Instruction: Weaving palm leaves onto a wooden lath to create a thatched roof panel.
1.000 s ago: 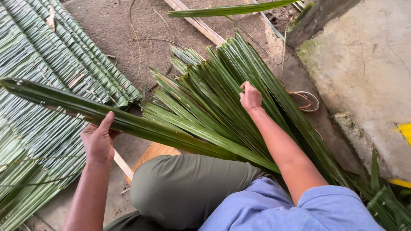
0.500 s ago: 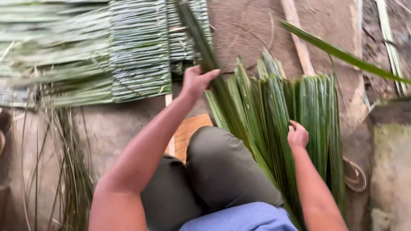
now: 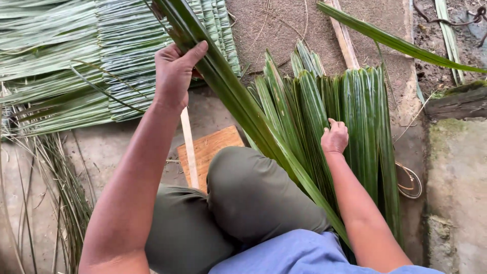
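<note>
My left hand (image 3: 175, 71) grips a long green palm leaf (image 3: 243, 109) that runs from the top left down past my knee. My right hand (image 3: 335, 137) rests with curled fingers on a pile of loose green palm leaves (image 3: 350, 106) lying on the ground in front of my right leg. A woven panel of folded leaves (image 3: 127, 50) lies flat at the upper left, just beyond my left hand.
A wooden board (image 3: 208, 149) and a thin wooden slat (image 3: 188, 147) lie under my bent knee. Another slat (image 3: 344, 35) lies on the dirt at the top. Thin leaf ribs (image 3: 66, 193) trail at the left. A concrete slab (image 3: 456, 177) borders the right.
The view has swung left and steadied. My left hand has lifted the long leaf up toward the woven panel. My right hand stays on the leaf pile.
</note>
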